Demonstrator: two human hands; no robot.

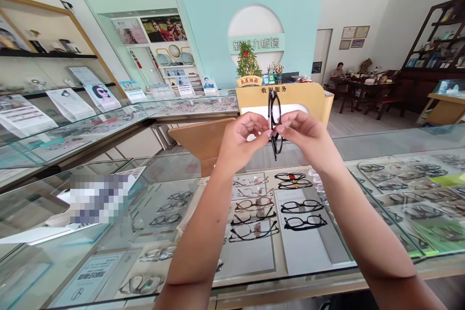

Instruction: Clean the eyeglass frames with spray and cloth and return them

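A pair of dark-framed eyeglasses (pixel 275 106) is held up on end above the glass display case, turned sideways to me. My left hand (pixel 247 134) pinches the frame near its middle from the left. From the right, my right hand (pixel 300 131) grips the same frame between thumb and fingers. Below my arms, black eyeglasses (pixel 305 222) rest on a grey-white display board (pixel 301 252). Left of that board, several brown and black eyeglasses (pixel 254 229) sit in rows.
A glass case (pixel 22 189) spans the front, with a tilted leaflet (pixel 98 203) on its left. Beyond it stand a brown chair back (pixel 203 138) and a yellow counter (pixel 319 101) bearing plants (pixel 249 60). At the far right, a person (pixel 338 71) sits by a dark table (pixel 363 83).
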